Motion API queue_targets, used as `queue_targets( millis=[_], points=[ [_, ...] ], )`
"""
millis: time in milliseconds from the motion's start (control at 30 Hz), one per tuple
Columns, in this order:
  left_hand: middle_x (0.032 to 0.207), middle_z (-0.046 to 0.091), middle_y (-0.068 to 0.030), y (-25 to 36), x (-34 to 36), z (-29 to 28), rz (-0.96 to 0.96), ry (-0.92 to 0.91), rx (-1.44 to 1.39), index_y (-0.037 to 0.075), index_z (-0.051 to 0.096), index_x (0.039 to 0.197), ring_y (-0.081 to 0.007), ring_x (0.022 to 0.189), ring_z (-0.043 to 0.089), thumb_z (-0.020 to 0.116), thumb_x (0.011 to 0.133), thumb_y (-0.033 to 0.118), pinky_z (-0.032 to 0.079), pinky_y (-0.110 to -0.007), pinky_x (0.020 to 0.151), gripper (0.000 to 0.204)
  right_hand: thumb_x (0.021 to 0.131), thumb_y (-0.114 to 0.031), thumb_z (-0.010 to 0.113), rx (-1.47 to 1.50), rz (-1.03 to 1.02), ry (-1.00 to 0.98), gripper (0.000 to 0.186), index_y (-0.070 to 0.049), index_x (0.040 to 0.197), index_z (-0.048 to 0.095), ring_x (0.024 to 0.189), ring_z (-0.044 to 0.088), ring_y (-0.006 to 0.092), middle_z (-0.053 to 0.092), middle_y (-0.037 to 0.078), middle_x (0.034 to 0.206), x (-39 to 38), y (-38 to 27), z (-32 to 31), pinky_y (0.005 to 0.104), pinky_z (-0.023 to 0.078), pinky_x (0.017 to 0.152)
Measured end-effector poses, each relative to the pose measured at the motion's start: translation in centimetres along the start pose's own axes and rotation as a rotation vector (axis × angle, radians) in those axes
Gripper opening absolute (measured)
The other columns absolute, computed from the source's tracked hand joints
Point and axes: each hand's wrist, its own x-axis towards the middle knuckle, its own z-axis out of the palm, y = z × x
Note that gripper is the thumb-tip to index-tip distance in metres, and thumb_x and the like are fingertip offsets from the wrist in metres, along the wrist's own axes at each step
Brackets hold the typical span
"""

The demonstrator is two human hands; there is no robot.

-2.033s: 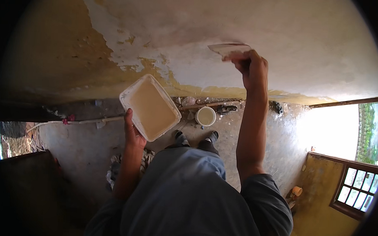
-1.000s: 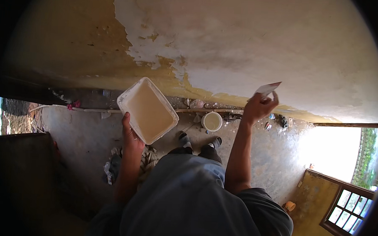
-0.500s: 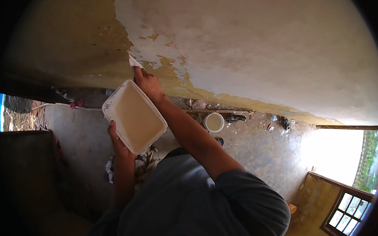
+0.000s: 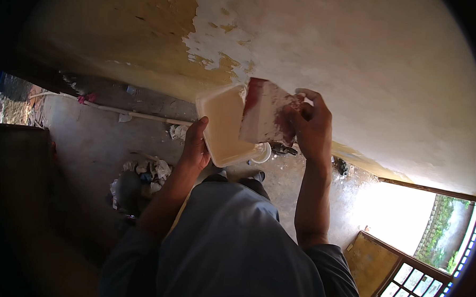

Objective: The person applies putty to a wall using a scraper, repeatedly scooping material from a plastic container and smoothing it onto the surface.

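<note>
My left hand [image 4: 195, 141] grips the side of a white rectangular plastic tub [image 4: 223, 124] of beige paste, thumb over the rim. Beside it, my right hand [image 4: 311, 122] holds a flat red scraper [image 4: 266, 110] smeared with whitish paste, its blade over the tub's right part, which it hides. Whether blade and tub touch I cannot tell. Behind both, the wall [image 4: 369, 69] is whitish on the right and flaking yellow on the left.
A white bucket [image 4: 264, 157], partly hidden, stands on the grey floor [image 4: 83, 157]. A long pale pipe [image 4: 145, 116] and debris lie along the wall's foot, crumpled bags [image 4: 158, 171] at lower left. A bright doorway [image 4: 400, 211] and a barred window [image 4: 410, 286] are at right.
The scraper, earlier at the wall's left flaking patch, has moved right and turned its broad face up over the tub. My left hand has moved the tub to the right and slightly up.
</note>
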Motion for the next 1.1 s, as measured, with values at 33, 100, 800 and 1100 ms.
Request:
queue_targets(
  millis=[33, 100, 800, 1100],
  points=[
    [0.117, 0.059, -0.0143, -0.7, 0.4, -0.2, -0.017, -0.019, 0.039, -0.001, 0.044, 0.131, -0.0248, 0.106, 0.062, 0.057, 0.091, 0.036, 0.053, -0.039, 0.091, 0.056, 0.085, -0.006, 0.063, -0.095, 0.039, -0.018, 0.029, 0.005, 0.111, 0.055, 0.057, 0.06, 0.0114, 0.066, 0.01, 0.072, -0.2, 0.1, 0.3, 0.0256, 0.046, 0.05],
    [0.116, 0.06, -0.0138, -1.6, 0.8, 0.1, -0.012, -0.051, 0.072, -0.002, 0.044, 0.13, -0.0236, 0.105, 0.062, 0.057, 0.092, 0.035, 0.054, -0.038, 0.09, 0.054, 0.082, -0.011, 0.063, -0.224, 0.086, -0.026, 0.031, 0.004, 0.109, 0.059, 0.06, 0.064, 0.0157, 0.067, 0.012, 0.07, -0.5, 0.6, 1.4, 0.0293, 0.049, 0.056],
    [0.098, 0.061, -0.0043, -3.1, 1.1, 3.2, 0.019, 0.013, 0.214, 0.001, 0.054, 0.12, -0.0106, 0.083, 0.062, 0.057, 0.092, 0.026, 0.053, -0.026, 0.067, 0.037, 0.084, -0.01, 0.057, -0.165, 0.121, -0.08, 0.027, 0.004, 0.107, 0.06, 0.064, 0.068, 0.023, 0.067, 0.016, 0.069, -1.2, 3.4, 3.6, 0.0343, 0.052, 0.062],
    [0.099, 0.062, -0.0047, -2.9, 1.5, 2.5, 0.029, -0.032, 0.214, 0.001, 0.053, 0.123, -0.0111, 0.083, 0.063, 0.056, 0.094, 0.025, 0.053, -0.024, 0.064, 0.038, 0.084, -0.01, 0.058, -0.295, 0.034, -0.033, 0.034, 0.004, 0.115, 0.059, 0.065, 0.069, 0.0197, 0.068, 0.016, 0.073, -1.3, 3.4, 3.0, 0.0328, 0.052, 0.062]
  ],
)
